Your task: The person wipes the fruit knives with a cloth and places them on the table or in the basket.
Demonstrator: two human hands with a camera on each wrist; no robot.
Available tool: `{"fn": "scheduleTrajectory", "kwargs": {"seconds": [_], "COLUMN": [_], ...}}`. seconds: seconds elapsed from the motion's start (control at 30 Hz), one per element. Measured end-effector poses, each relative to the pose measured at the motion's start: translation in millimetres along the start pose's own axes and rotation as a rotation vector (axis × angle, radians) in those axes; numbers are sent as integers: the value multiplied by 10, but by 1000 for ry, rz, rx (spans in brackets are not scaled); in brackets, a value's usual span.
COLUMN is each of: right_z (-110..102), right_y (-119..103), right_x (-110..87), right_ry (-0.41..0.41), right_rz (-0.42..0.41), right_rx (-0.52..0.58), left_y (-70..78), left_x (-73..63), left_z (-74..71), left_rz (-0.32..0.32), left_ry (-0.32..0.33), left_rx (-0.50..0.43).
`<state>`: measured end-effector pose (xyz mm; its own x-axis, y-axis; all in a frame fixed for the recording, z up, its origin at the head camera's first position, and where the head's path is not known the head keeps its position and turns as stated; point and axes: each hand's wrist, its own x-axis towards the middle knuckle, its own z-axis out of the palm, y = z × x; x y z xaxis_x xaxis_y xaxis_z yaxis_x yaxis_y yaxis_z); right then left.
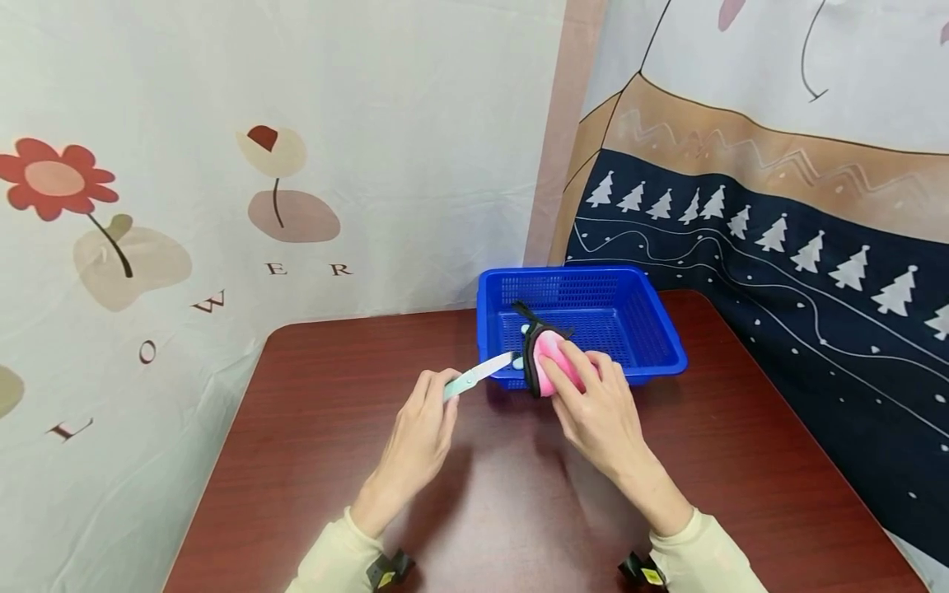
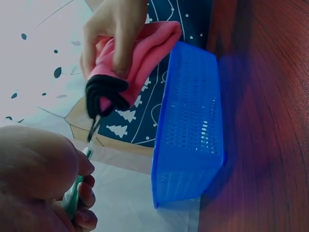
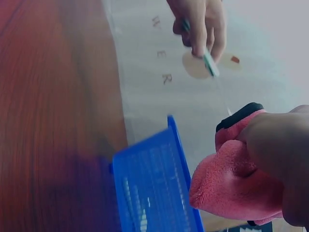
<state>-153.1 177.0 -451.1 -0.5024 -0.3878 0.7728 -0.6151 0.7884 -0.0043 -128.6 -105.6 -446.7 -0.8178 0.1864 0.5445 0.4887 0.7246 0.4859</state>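
Note:
My left hand (image 1: 415, 436) grips a knife by its mint-green handle (image 1: 463, 384). Its pale blade (image 1: 495, 363) points right, toward a pink cloth with black edging (image 1: 547, 344). My right hand (image 1: 604, 408) pinches this cloth, which is bunched and folded, above the front rim of a blue basket (image 1: 670, 333). In the left wrist view the blade tip (image 2: 98, 124) meets the cloth's black edge (image 2: 104, 92); whether it lies inside the fold I cannot tell. A dark loop dangles from the cloth.
The perforated basket stands at the back of a brown table (image 1: 334, 395). Small pale-mint bits show beside the cloth, their kind unclear. A white printed curtain (image 1: 415, 165) hangs behind, and a dark tree-patterned one (image 1: 741, 263) hangs on the right.

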Motion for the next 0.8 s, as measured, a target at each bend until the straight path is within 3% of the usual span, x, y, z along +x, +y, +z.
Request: {"fn": "scheduleTrajectory", "kwargs": {"seconds": [0.13, 0.4, 0.8], "right_z": [67, 151, 167], "right_y": [-170, -460, -454], "right_x": [49, 132, 131], "right_ry": [51, -1, -25], "right_rz": [-75, -136, -117], "right_rx": [32, 3, -47], "left_y": [19, 68, 70], "left_x": [4, 11, -12], "left_z": [19, 47, 48], "left_rz": [-1, 43, 64], "left_ry": [-8, 0, 10], "left_rx": [-5, -10, -1]}}
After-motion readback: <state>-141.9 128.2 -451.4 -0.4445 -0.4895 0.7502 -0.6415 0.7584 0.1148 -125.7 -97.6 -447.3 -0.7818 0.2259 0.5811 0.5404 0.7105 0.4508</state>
